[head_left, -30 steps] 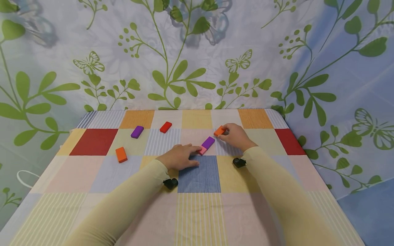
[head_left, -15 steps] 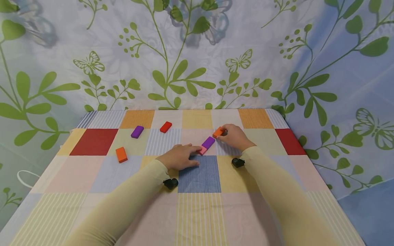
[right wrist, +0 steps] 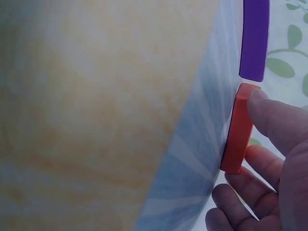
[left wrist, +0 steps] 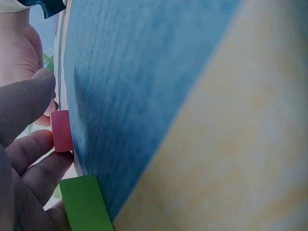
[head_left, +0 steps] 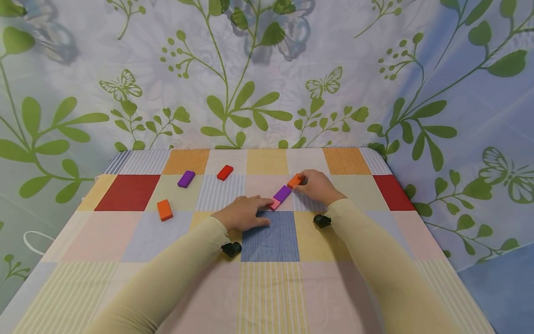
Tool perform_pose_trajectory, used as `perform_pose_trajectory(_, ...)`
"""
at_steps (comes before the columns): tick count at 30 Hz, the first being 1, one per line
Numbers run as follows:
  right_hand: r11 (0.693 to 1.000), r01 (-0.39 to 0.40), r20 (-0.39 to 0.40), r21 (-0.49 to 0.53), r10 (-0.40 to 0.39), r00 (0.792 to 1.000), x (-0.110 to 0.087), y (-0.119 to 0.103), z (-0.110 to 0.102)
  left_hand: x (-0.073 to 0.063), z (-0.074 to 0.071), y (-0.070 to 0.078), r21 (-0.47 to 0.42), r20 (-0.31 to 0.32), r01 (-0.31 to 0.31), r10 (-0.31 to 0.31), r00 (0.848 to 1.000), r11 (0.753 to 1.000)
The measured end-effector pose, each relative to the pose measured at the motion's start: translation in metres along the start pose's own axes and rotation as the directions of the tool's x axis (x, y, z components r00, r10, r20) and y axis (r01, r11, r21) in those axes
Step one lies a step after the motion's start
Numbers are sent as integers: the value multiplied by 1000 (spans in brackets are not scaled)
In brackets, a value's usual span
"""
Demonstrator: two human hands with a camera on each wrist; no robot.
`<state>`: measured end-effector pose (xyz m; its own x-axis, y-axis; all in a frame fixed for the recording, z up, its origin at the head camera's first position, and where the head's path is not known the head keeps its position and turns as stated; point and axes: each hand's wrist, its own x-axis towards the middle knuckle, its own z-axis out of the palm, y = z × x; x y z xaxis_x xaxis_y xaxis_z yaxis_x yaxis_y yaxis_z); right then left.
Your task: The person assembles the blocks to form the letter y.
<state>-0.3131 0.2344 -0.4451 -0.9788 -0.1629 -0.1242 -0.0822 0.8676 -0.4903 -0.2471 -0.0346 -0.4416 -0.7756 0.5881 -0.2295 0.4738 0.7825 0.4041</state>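
My right hand (head_left: pixel 318 186) pinches an orange block (head_left: pixel 294 180) between thumb and fingers, low over the cloth. Just past its near end lies a purple block (head_left: pixel 282 194); the right wrist view shows a narrow gap between the orange block (right wrist: pixel 238 130) and the purple one (right wrist: pixel 255 41). A pink block (head_left: pixel 275 204) joins the purple block's near end in line. Fingertips of my left hand (head_left: pixel 244 213) touch the pink block, with the thumb held apart. In the left wrist view a green block (left wrist: pixel 86 204) sits by the left fingers; the head view hides it.
Left of the hands lie a red block (head_left: pixel 225 172), another purple block (head_left: pixel 186 179) and another orange block (head_left: pixel 164 210). They rest apart on the patchwork tablecloth (head_left: pixel 267 292). A leaf-patterned curtain (head_left: pixel 258 116) hangs behind the table's far edge.
My right hand has drawn the orange block slightly left and nearer, closing most of the distance to the purple block. The left hand stays where it was.
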Motion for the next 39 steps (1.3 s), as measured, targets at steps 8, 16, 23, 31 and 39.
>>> perform_pose_trajectory(8,1000,13,9,-2,-13,1000,0,-1,0,0,0,-1,-2,-1,3,-3,1000,1000)
perform_pose_trajectory(16,999,29,11,-14,-28,1000,-1,-1,0,1,-1,0,8,9,8,-8,1000,1000)
perform_pose_trajectory(23,998,50,8,-32,-50,999,-2,-3,-1,1,-1,-1,6,5,8,-8,1000,1000)
perform_pose_trajectory(31,998,56,10,-25,-56,998,-2,-4,0,2,-1,-1,8,9,7,-7,1000,1000)
perform_pose_trajectory(39,998,65,7,-17,-65,998,-3,-3,1,2,-1,-1,10,7,7,-7,1000,1000)
